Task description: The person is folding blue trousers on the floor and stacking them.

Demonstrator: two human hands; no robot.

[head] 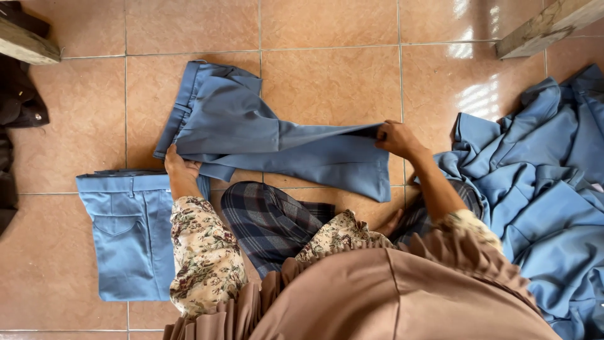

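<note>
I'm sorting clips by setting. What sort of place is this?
Probably a home or small sewing workshop floor: glossy tan floor tiles, a pile of blue garments, and blue trousers laid flat under both hands.

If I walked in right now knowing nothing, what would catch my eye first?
Most likely the blue trousers spread across the tan tiled floor in the middle, with the left hand pressing near the waist and the right hand gripping the leg ends. Next, the big heap of blue garments at the right, and one folded pair lying neatly at the lower left.
</note>
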